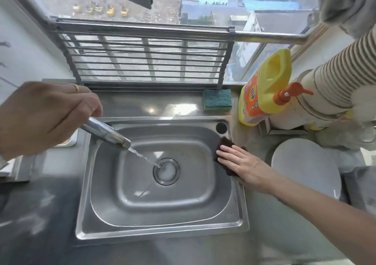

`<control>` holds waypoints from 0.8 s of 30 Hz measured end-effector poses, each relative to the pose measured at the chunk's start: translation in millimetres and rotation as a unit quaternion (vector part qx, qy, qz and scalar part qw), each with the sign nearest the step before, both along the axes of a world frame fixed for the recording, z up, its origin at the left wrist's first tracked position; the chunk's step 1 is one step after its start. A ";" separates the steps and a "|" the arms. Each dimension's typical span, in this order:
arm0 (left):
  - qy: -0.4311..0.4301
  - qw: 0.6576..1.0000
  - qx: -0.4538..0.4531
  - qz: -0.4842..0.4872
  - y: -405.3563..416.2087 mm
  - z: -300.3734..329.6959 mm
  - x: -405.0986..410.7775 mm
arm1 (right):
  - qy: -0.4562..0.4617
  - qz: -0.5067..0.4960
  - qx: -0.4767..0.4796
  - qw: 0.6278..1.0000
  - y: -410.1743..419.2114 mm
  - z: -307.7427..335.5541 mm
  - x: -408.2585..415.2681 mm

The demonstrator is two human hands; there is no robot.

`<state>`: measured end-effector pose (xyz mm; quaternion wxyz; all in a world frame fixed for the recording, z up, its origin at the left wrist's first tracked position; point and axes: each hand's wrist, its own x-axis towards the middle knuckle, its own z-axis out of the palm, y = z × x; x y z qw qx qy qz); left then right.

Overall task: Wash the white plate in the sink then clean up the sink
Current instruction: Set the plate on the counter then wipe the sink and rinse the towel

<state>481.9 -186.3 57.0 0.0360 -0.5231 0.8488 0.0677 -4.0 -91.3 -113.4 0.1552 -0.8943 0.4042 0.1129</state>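
Note:
The steel sink (101,220) fills the middle of the view, with a round drain (166,171) at its centre. My left hand (44,116) grips the chrome faucet spout (105,133), and a thin stream of water runs from it into the drain. My right hand (241,164) lies flat, fingers spread, pressing a dark brown scrubbing pad (223,142) against the sink's right wall and rim. A white round plate (305,167) rests upside down on the counter to the right of the sink.
A green sponge (217,100) lies on the ledge behind the sink, under a metal dish rack (146,57) at the window. A yellow detergent bottle with an orange pump (264,89) and a tall stack of paper cups (333,81) stand at the back right.

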 end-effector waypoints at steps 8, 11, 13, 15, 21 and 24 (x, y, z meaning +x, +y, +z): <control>0.087 0.990 -0.108 -0.032 25.1 28.4 -31.4 | -0.001 -0.199 0.130 0.971 131.3 -16.9 112.3; 0.142 0.970 -0.196 0.039 50.3 22.4 -30.9 | 0.016 -0.272 0.233 0.933 121.9 -14.8 165.8; 0.218 0.938 -0.252 0.099 83.7 17.3 -24.6 | -0.018 -0.299 0.273 0.914 118.6 -15.1 210.2; 0.245 0.925 -0.252 0.142 119.7 -4.8 -14.9 | -0.067 -0.299 0.322 0.896 113.1 -15.2 271.5; 0.076 0.989 0.000 0.126 186.6 -141.1 23.2 | -0.141 -0.188 0.348 0.908 88.5 -11.6 374.4; 0.053 0.993 0.022 0.108 196.7 -170.9 33.9 | -0.033 -0.186 0.384 0.904 94.3 -18.1 312.2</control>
